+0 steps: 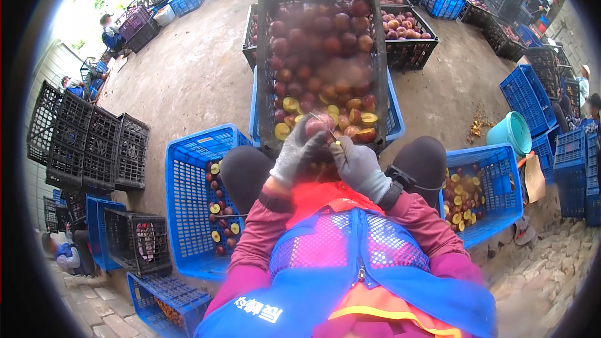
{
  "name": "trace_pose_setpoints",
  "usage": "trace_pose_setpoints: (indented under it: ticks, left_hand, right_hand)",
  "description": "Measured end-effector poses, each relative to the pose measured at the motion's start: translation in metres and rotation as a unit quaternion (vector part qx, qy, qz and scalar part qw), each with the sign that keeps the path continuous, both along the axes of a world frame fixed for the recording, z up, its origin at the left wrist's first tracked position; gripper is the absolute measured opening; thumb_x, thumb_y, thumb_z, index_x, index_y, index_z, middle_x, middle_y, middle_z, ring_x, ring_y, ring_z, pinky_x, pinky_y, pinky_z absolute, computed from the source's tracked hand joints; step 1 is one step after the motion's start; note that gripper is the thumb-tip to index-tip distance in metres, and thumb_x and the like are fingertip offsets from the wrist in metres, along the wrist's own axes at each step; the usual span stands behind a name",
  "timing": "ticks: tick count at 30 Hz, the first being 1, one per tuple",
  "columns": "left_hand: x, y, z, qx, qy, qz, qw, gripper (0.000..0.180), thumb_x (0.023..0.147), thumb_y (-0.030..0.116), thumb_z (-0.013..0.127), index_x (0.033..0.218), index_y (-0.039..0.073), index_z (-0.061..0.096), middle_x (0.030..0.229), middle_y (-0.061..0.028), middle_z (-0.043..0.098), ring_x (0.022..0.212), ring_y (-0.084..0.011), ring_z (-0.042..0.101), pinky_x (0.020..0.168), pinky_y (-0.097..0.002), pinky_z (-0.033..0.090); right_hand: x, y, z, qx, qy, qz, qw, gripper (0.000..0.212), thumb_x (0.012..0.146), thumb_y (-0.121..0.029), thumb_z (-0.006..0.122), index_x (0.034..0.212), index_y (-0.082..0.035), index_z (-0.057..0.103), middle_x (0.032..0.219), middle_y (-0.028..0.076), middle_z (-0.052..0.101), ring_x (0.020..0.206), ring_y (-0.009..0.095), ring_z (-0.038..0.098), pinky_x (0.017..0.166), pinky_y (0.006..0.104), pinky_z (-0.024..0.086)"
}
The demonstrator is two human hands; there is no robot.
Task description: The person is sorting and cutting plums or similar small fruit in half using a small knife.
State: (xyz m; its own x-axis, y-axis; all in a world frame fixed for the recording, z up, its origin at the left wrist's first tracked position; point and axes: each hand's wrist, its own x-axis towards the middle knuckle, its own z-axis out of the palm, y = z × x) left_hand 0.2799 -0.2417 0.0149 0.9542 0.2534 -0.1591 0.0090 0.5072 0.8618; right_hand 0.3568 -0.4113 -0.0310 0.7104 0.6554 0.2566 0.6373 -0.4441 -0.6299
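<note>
- I see the plum (320, 126) in the left hand (292, 153), above the near end of the black crate (263, 62); I can't tell whether it touches the fruit below.
- I judge it light and fairly firm, with smooth skin that may slip and flesh that could bruise under a hard squeeze.
- I'd take hold around its widest part, fingertips clear of the blade.
- My left hand, gloved, is curled around the plum, thumb and fingers closed on its near side.
- My right hand (359, 163), also gloved, is closed on what looks like a small knife (338, 143), its thin blade at the plum.
- The cut halves (367, 134) nearby show wet yellow flesh, likely softer and slicker than whole fruit.
</note>
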Motion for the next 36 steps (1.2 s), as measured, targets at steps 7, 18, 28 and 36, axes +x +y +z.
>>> trace_pose_setpoints:
  ticks: [7, 18, 28, 36]
  left_hand:
    - [0.014, 0.018, -0.065, -0.065, -0.032, 0.028, 0.997, 0.034, 0.112, 0.037, 0.064, 0.134, 0.011, 0.062, 0.109, -0.0008, 0.068, 0.085, -0.0098, 0.062, 0.071, -0.0298, 0.054]
    - [0.0, -0.008, -0.029, 0.203, -0.008, 0.091, 0.975, 0.05, 0.108, 0.05, 0.068, 0.136, 0.009, 0.062, 0.109, -0.0032, 0.068, 0.088, -0.0141, 0.065, 0.075, -0.0289, 0.054]
    - [-0.006, 0.009, -0.009, -0.238, 0.096, 0.036, 0.966, 0.054, 0.103, 0.075, 0.057, 0.094, 0.022, 0.061, 0.055, 0.0059, 0.043, 0.045, -0.0136, 0.042, 0.047, -0.0295, 0.038]
    - [0.0, -0.02, -0.036, 0.268, -0.051, 0.024, 0.962, 0.048, 0.111, 0.049, 0.056, 0.126, 0.004, 0.068, 0.1, -0.0115, 0.071, 0.087, -0.021, 0.071, 0.075, -0.0373, 0.056]
  right_hand:
    - [-0.015, 0.002, -0.01, -0.039, -0.045, -0.001, 0.998, 0.028, 0.111, -0.032, 0.059, 0.119, -0.005, 0.062, 0.066, 0.02, 0.067, 0.059, 0.043, 0.068, 0.054, 0.0563, 0.052]
    - [-0.011, -0.008, -0.017, -0.052, -0.053, 0.011, 0.997, 0.031, 0.11, -0.032, 0.06, 0.122, -0.003, 0.059, 0.066, 0.017, 0.068, 0.059, 0.04, 0.069, 0.053, 0.0529, 0.052]
    - [0.002, -0.047, -0.011, 0.08, -0.06, 0.002, 0.995, 0.05, 0.107, -0.031, 0.069, 0.146, -0.001, 0.059, 0.088, 0.015, 0.075, 0.067, 0.029, 0.074, 0.06, 0.0419, 0.057]
    - [0.015, -0.015, 0.011, 0.313, 0.42, 0.029, 0.851, 0.047, 0.096, -0.027, 0.087, 0.135, -0.005, 0.071, 0.117, 0.009, 0.078, 0.103, 0.015, 0.074, 0.093, 0.0315, 0.06]
